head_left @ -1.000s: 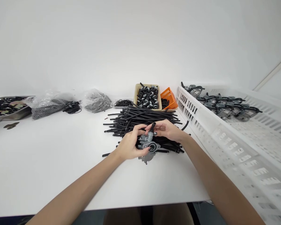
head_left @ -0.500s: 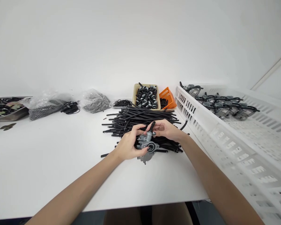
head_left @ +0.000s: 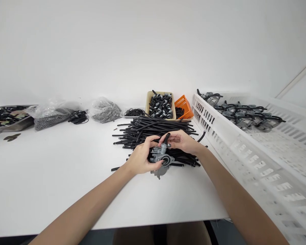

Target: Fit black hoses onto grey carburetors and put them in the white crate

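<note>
A silver metal carburetor (head_left: 159,159) is held up in front of me above the white table. My left hand (head_left: 142,158) grips its body from the left, thumb at the round bore facing me. On top of it sits a metal cap with a black rubber boot (head_left: 165,139), tilted slightly right. The fingers of my right hand (head_left: 180,141) close around that cap at its rim; some fingertips are hidden behind it. Just behind and below my hands lies a pile of black rubber hoses (head_left: 153,127).
A cream bin (head_left: 147,105) of booted caps and an orange basket (head_left: 188,108) stand behind the hoses. To the right, a large white crate (head_left: 234,136) holds several carburetors (head_left: 247,115). Plastic bags (head_left: 104,110) of small parts and a metal tray (head_left: 20,125) line the left.
The view has shifted very slightly. Both hands keep the same hold on the carburetor and its cap, with hardly any visible movement.
</note>
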Demonstrator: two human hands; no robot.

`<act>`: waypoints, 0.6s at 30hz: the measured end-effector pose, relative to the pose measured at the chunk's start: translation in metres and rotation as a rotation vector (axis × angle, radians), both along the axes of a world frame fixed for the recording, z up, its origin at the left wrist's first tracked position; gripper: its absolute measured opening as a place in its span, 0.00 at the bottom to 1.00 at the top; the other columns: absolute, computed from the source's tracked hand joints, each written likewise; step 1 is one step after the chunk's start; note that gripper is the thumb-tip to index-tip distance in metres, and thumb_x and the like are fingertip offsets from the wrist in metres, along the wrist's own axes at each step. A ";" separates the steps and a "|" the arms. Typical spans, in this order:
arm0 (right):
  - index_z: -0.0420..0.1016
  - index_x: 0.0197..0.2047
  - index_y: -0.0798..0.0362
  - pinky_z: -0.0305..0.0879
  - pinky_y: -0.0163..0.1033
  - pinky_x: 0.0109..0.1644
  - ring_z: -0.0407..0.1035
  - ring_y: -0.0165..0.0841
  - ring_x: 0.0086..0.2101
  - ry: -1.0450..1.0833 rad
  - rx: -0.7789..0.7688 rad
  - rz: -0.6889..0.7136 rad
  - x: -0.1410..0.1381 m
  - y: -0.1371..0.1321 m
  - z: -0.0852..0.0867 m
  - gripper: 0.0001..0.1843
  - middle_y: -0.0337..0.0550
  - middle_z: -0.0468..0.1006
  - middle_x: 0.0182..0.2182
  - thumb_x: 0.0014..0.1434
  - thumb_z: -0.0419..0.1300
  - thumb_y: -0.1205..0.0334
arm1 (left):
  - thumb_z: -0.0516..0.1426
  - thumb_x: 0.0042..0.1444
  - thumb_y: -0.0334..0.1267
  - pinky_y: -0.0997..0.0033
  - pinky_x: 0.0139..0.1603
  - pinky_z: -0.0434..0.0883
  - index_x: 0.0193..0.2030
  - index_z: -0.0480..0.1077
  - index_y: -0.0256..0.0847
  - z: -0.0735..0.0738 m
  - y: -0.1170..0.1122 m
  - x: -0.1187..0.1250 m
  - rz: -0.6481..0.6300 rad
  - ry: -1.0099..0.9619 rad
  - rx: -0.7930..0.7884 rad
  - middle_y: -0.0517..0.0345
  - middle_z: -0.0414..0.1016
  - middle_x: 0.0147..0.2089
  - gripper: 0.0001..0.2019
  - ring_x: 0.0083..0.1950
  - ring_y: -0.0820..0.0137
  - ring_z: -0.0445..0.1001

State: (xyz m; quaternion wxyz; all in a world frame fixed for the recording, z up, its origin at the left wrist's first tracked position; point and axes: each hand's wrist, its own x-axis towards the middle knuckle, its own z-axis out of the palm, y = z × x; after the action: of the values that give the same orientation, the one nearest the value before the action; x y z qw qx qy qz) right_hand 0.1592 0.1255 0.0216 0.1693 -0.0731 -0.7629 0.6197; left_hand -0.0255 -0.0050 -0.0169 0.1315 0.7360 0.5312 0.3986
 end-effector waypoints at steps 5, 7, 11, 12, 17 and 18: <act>0.79 0.43 0.56 0.70 0.39 0.45 0.74 0.35 0.40 -0.006 -0.021 0.013 -0.001 0.000 0.001 0.19 0.48 0.81 0.39 0.55 0.70 0.50 | 0.62 0.49 0.43 0.59 0.49 0.74 0.62 0.51 0.45 0.000 0.000 0.000 0.000 0.008 0.006 0.49 0.79 0.50 0.36 0.50 0.57 0.79; 0.80 0.42 0.56 0.70 0.39 0.45 0.74 0.35 0.39 -0.008 -0.022 0.000 -0.002 0.000 0.001 0.20 0.47 0.81 0.37 0.54 0.71 0.50 | 0.61 0.49 0.44 0.59 0.48 0.74 0.62 0.51 0.45 0.000 0.000 0.001 0.001 0.004 0.003 0.49 0.79 0.50 0.35 0.49 0.57 0.79; 0.80 0.40 0.56 0.69 0.38 0.43 0.72 0.33 0.35 -0.019 -0.040 -0.042 -0.003 -0.001 -0.001 0.22 0.43 0.79 0.34 0.48 0.74 0.49 | 0.61 0.49 0.44 0.60 0.48 0.73 0.61 0.51 0.45 0.000 0.001 0.001 -0.002 0.013 0.011 0.50 0.79 0.50 0.35 0.48 0.58 0.79; 0.80 0.40 0.56 0.69 0.38 0.42 0.72 0.33 0.35 -0.025 -0.044 -0.046 -0.003 -0.001 -0.002 0.22 0.43 0.78 0.33 0.48 0.74 0.49 | 0.61 0.49 0.44 0.60 0.48 0.73 0.61 0.50 0.45 0.000 0.001 0.001 -0.004 0.018 0.015 0.50 0.79 0.50 0.34 0.48 0.59 0.79; 0.80 0.40 0.56 0.67 0.38 0.41 0.69 0.32 0.34 -0.069 -0.025 -0.044 -0.003 0.001 -0.005 0.22 0.41 0.76 0.34 0.48 0.73 0.48 | 0.61 0.50 0.44 0.61 0.47 0.73 0.61 0.50 0.45 0.000 0.000 0.001 -0.006 0.026 0.032 0.49 0.79 0.50 0.34 0.48 0.59 0.79; 0.79 0.39 0.56 0.66 0.37 0.40 0.68 0.32 0.34 -0.078 -0.018 -0.053 -0.004 0.001 -0.006 0.22 0.41 0.76 0.33 0.48 0.73 0.48 | 0.61 0.50 0.44 0.61 0.46 0.73 0.61 0.50 0.45 0.001 0.000 0.001 -0.007 0.025 0.029 0.49 0.79 0.50 0.34 0.47 0.59 0.79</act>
State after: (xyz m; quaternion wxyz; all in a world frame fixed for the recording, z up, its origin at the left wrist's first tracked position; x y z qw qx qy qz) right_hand 0.1555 0.1260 0.0157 0.1552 -0.1186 -0.7612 0.6184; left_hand -0.0248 -0.0053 -0.0164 0.1154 0.7446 0.5243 0.3966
